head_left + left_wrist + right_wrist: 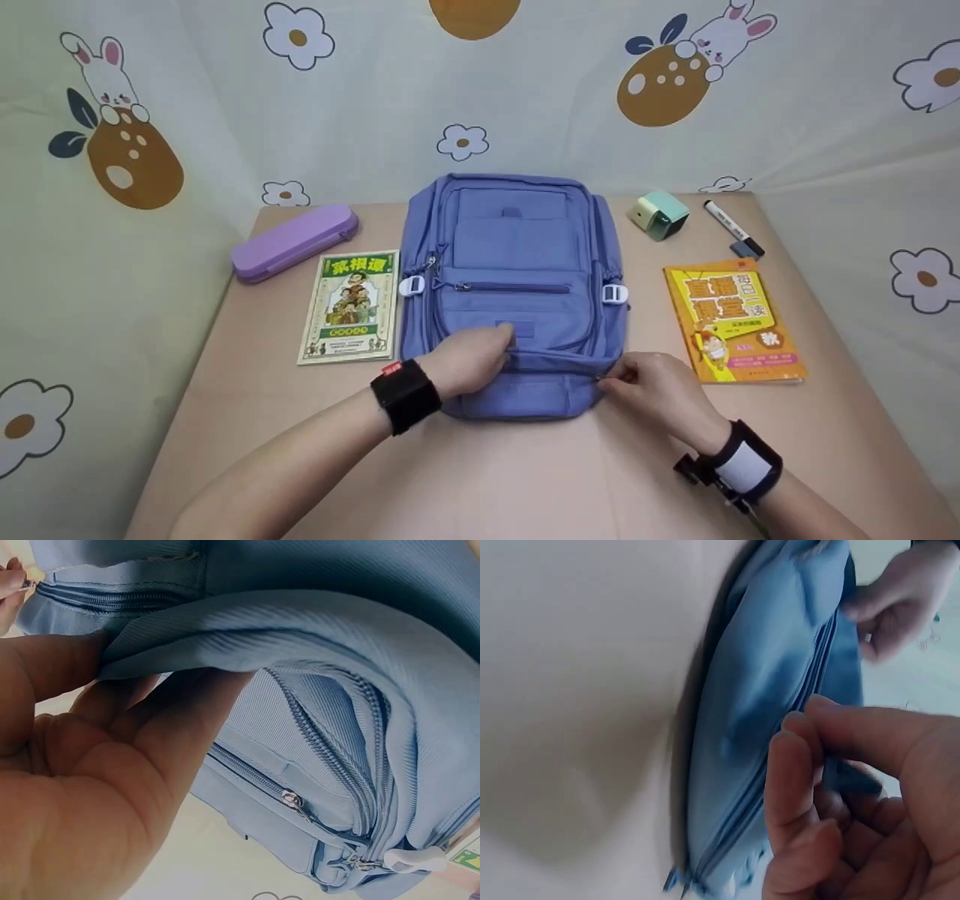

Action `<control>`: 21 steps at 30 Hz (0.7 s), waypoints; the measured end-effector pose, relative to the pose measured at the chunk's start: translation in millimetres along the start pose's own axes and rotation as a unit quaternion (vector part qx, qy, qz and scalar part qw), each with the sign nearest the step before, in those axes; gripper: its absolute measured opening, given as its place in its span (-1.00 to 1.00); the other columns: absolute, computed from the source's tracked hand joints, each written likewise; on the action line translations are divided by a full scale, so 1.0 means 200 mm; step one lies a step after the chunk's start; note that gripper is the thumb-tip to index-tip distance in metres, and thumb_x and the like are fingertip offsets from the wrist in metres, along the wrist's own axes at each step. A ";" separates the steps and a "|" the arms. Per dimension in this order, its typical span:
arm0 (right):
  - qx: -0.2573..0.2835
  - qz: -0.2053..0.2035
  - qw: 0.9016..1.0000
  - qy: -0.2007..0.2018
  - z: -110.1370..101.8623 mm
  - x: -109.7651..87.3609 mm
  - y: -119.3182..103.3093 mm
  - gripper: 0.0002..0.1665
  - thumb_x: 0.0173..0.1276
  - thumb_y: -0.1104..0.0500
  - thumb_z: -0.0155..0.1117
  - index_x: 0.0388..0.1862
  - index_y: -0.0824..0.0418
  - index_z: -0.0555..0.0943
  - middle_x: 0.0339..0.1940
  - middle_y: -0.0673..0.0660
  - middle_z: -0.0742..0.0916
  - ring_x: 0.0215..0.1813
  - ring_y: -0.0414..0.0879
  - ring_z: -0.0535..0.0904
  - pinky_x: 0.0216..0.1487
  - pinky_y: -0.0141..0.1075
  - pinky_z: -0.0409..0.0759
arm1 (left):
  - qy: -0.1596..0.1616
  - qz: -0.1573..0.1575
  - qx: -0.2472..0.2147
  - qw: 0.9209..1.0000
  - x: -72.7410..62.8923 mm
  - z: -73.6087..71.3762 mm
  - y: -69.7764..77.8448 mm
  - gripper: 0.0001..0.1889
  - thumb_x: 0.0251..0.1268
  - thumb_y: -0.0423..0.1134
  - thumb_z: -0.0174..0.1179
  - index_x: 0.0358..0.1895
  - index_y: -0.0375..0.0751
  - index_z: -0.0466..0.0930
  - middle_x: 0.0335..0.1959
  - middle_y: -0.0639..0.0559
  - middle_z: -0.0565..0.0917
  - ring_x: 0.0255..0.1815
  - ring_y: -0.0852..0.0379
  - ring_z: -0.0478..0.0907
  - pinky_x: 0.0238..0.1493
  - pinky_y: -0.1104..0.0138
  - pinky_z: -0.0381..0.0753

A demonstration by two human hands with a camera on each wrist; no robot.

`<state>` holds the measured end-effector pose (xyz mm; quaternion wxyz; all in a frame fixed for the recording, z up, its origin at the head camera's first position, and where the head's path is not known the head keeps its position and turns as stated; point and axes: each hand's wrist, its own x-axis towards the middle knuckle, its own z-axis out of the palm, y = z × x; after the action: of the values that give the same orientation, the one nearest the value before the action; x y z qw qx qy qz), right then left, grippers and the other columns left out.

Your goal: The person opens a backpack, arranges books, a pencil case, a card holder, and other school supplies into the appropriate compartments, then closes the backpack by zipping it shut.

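Observation:
A blue-purple backpack [510,247] lies front up on the table, its bottom toward me. My left hand [472,360] grips a fold of fabric [247,637] above the lower pocket, thumb on one side and fingers on the other. At the lower right corner, my right hand [660,394] pinches the zipper pull [847,778] of the lower pocket between thumb and index finger. The pull's blue tab sticks out below the fingertips in the right wrist view. The pocket's zipper track [742,810] runs along the bag's lower side, partly hidden behind the fingers.
Left of the bag are a purple pencil case [296,241] and a green-covered book [351,307]. On the right lie an orange book [735,322], a green and cream pencil sharpener [660,215] and a marker [733,226] beside a small dark blue item [746,249]. Patterned curtains surround the table.

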<state>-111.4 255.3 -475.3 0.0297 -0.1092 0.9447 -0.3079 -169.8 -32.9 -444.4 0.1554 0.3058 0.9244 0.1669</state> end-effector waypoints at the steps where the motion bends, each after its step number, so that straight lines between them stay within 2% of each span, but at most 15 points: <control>1: 0.004 -0.006 1.000 -0.001 0.01 0.00 -0.02 -0.88 0.21 0.11 0.57 -0.43 -0.06 0.75 -0.50 -0.21 0.71 -0.45 -0.29 0.58 -0.40 -0.34 0.57 | 0.002 0.002 0.003 1.000 0.00 0.00 0.00 -0.89 0.55 -0.28 0.08 -0.02 -0.21 0.48 -0.22 -0.11 0.70 -0.12 -0.11 0.69 -0.04 0.08 0.69; 8: 0.021 -0.077 0.997 0.010 0.11 0.05 -0.15 -0.89 0.20 0.08 0.59 -0.46 -0.04 0.79 -0.51 -0.24 0.73 -0.49 -0.38 0.57 -0.46 -0.40 0.56 | 0.003 -0.003 -0.001 1.000 0.00 -0.01 0.01 -0.90 0.52 -0.28 0.11 -0.04 -0.20 0.49 -0.24 -0.10 0.70 -0.16 -0.10 0.68 -0.08 0.08 0.69; 13: -0.010 -0.122 0.992 0.025 0.16 0.08 -0.21 -0.88 0.21 0.05 0.59 -0.45 -0.02 0.79 -0.52 -0.23 0.73 -0.51 -0.43 0.54 -0.49 -0.42 0.52 | 0.006 -0.006 -0.013 1.000 -0.02 0.00 0.00 -0.91 0.52 -0.25 0.13 -0.06 -0.14 0.48 -0.28 -0.04 0.68 -0.26 -0.04 0.67 -0.20 0.13 0.70; 17: -0.035 -0.130 0.990 0.029 0.17 0.08 -0.22 -0.88 0.22 0.03 0.58 -0.43 -0.03 0.79 -0.52 -0.23 0.73 -0.51 -0.44 0.53 -0.49 -0.42 0.51 | 0.009 0.026 -0.028 0.999 -0.05 0.01 -0.04 -0.88 0.50 -0.22 0.19 -0.05 -0.13 0.51 -0.26 0.01 0.68 -0.29 0.05 0.64 -0.24 0.20 0.68; 21: -0.054 -0.139 0.988 0.034 0.17 0.07 -0.21 -0.90 0.22 0.04 0.58 -0.40 -0.02 0.80 -0.48 -0.20 0.75 -0.47 -0.41 0.57 -0.45 -0.40 0.54 | 0.014 0.069 -0.005 0.998 -0.12 -0.01 -0.08 -0.78 0.39 -0.28 0.27 0.03 -0.14 0.55 -0.18 0.00 0.71 -0.22 0.05 0.66 -0.18 0.18 0.69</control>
<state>-112.2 199.6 -477.5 -0.0517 -0.2306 0.9360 -0.2607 -160.6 -59.3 -444.3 0.1323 0.3655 0.9024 0.1860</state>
